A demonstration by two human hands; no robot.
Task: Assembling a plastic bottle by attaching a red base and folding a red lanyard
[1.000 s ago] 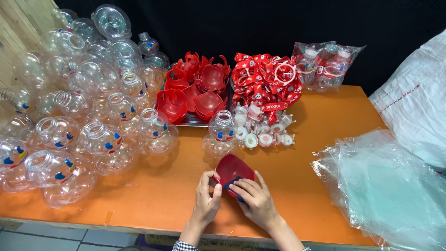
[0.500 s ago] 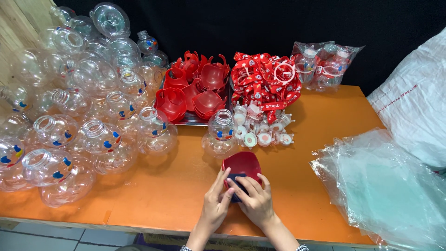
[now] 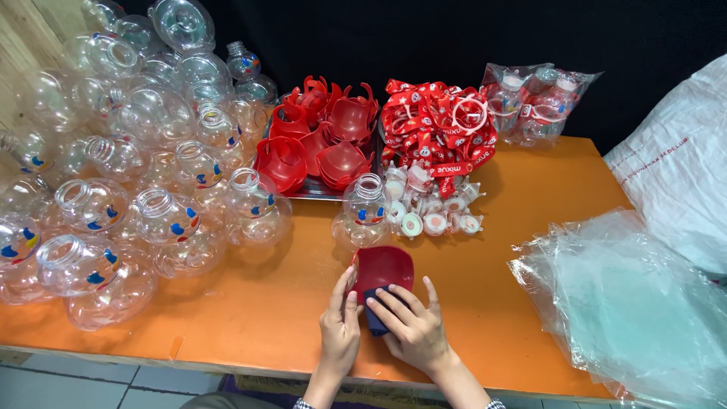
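Red plastic cup-shaped cap sits on the orange desk, just in front of the clear round plastic bottle with the blue and red picture. The cap lies right at the fingertips of both hands, on the far side of them, so the hands reach forward to get to it. It is about as wide as it is long, so I cannot pick a long side. Its shiny red top is smooth and rounded, and its near edge is hidden by fingers.

The left hand rests its fingers along the left edge of the cap, with the fingers close together and pointing away from the person. The right hand lies flat with fingers spread, pressing on a small dark blue piece that pokes out from under the near side of the cap. Both hands touch the cap, and the left one is a little closer to its side. Neither hand is closed into a fist.

Behind the clear bottle is a tray of more red caps. To the right of the bottle are small white round lids and a pile of red straps. To its left is a big heap of clear bottles. Far to its right are clear plastic bags.
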